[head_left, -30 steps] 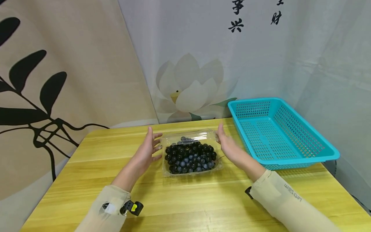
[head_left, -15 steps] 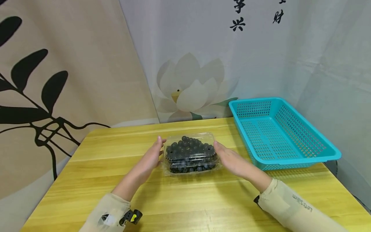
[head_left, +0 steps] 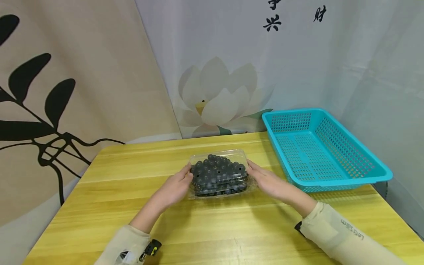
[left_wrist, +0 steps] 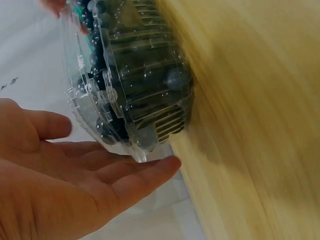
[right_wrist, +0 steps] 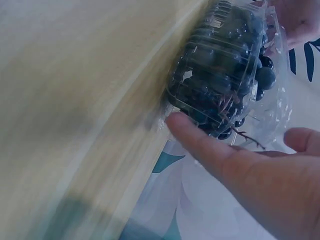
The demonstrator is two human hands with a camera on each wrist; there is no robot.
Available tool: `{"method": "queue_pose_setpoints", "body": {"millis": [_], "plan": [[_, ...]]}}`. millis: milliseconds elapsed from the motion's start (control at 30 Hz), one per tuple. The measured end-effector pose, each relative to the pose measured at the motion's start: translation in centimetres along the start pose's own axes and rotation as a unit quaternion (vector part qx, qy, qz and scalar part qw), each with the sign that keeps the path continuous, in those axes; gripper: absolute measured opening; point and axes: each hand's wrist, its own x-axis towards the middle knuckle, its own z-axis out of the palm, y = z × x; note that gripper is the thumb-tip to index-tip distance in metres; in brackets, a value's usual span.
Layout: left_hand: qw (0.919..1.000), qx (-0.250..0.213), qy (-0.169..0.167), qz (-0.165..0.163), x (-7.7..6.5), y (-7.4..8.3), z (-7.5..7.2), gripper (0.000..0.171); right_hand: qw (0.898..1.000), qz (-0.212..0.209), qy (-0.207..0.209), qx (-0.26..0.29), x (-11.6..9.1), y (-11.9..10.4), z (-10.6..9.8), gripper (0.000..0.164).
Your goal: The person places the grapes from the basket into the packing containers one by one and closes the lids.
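Note:
A clear plastic clamshell box full of dark grapes rests on the table, its lid down over the fruit. My left hand is at the box's left side. In the left wrist view its fingers lie extended along the end of the box, with the thumb apart from the lid. On the opposite side is my right hand, its straight index finger along the box wall. A thin grape stem sticks out at that end. The far fingers are partly hidden by the box.
A turquoise plastic basket with perforated walls stands at the table's right, close behind my right forearm. The wooden table ends at a printed curtain along the back.
The box's lid, raised a second ago, has come down over the grapes. Both hands have moved inward to the box's sides, the left one most in the last half second.

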Motion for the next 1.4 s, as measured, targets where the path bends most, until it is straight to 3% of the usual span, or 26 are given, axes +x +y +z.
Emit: {"method": "queue_pose_setpoints", "body": {"millis": [133, 467, 867, 1167, 1400], "plan": [[1.0000, 0.006, 0.001, -0.004, 0.1, 0.0, 0.0, 0.063, 0.999, 0.021, -0.003, 0.034, 0.0, 0.5, -0.1, 0.067], [0.9934, -0.097, -0.036, -0.050, 0.3, -0.4, -0.7, 0.066, 0.993, 0.029, -0.023, 0.112, -0.4, 1.2, -0.2, 0.079], [0.9940, -0.091, -0.040, -0.046, -0.5, -0.3, -0.9, 0.086, 0.990, 0.047, -0.028, 0.128, -0.4, 1.4, 0.0, 0.080], [0.9761, -0.191, -0.097, -0.039, -0.2, -1.7, -1.5, 0.096, 0.989, 0.049, -0.041, 0.133, -0.5, 1.2, -0.4, 0.080], [0.9691, -0.227, -0.082, -0.049, -0.1, -2.5, -1.2, 0.096, 0.987, 0.061, -0.048, 0.138, -0.9, 1.3, 0.2, 0.082]]}}
